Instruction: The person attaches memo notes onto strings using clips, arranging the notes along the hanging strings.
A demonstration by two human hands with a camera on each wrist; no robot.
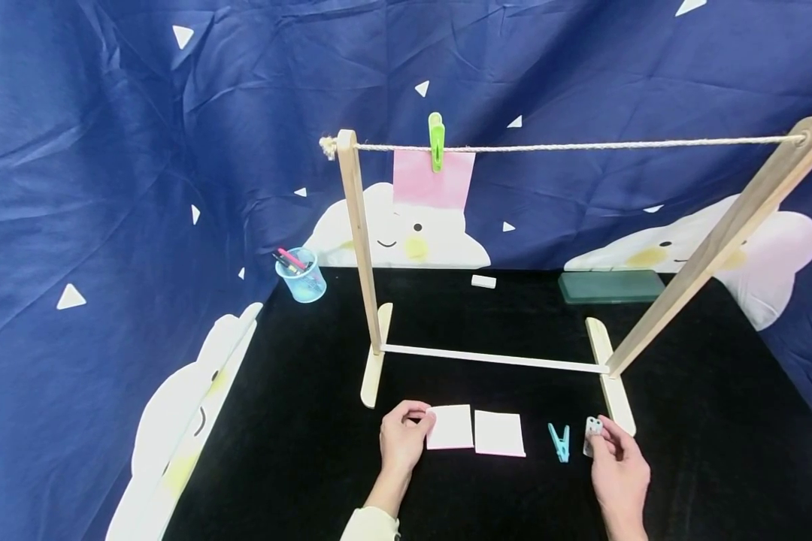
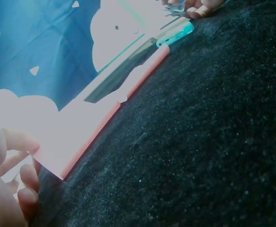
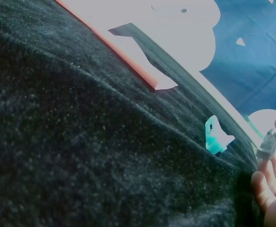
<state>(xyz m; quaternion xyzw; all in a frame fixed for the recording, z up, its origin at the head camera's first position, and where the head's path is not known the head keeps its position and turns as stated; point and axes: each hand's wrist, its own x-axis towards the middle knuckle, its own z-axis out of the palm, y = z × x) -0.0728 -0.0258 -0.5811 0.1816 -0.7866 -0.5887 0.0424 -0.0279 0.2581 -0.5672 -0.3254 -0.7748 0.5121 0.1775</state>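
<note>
My left hand (image 1: 403, 437) pinches the left edge of a square paper (image 1: 449, 427), white on top with a pink front edge. In the left wrist view, the thumb and a finger (image 2: 22, 141) meet at the corner of that paper. A second similar paper (image 1: 499, 433) lies just to its right. Farther right, a turquoise clothespin (image 1: 559, 443) lies on the black cloth. My right hand (image 1: 620, 466) holds a small grey-white clip (image 1: 592, 436) between thumb and fingers; the right wrist view also shows this clip (image 3: 268, 144) in the fingertips.
Behind the hands stands a wooden frame (image 1: 359, 240) with a rope (image 1: 582, 146) along its top. A green clothespin (image 1: 436, 141) holds a pink paper (image 1: 413, 180) on the rope. Farther back are a blue pen cup (image 1: 304, 285), a white block (image 1: 483, 282) and a dark green box (image 1: 610, 288).
</note>
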